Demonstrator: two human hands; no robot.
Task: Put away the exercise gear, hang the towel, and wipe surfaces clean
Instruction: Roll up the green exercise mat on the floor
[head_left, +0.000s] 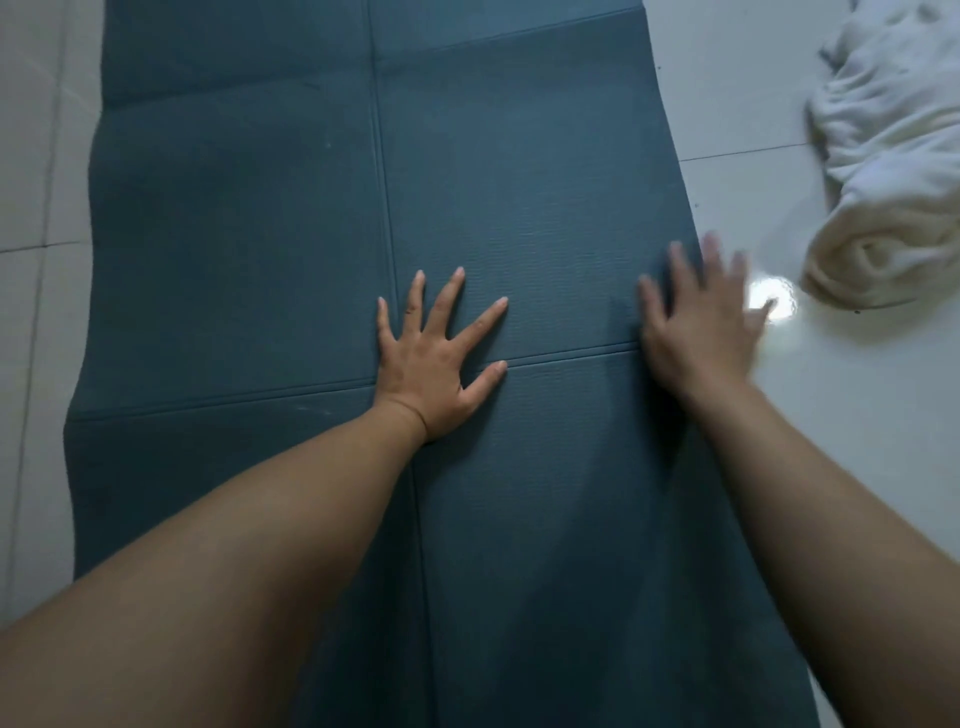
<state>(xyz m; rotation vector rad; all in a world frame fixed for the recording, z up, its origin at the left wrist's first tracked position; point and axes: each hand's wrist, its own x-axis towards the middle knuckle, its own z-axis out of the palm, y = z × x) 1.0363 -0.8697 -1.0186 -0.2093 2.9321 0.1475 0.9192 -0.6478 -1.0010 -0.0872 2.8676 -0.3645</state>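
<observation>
The left hand (434, 371) lies spread flat on the creased teal foam mat (249, 249), the blurred right hand (701, 317) spread at its edge near a crumpled white towel (893, 156).

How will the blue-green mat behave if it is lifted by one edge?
Probably floppy: the mat lies flat with wavy side edges. It would likely bend first along its pressed creases. On the glossy tile floor it may slide when pushed.

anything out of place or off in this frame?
Yes: the white towel lies crumpled in a heap on the tile floor, right of the blue mat, not hung. The mat shows fold creases, no visible damage. The left hand presses flat on it; the right hand is motion-blurred.
</observation>
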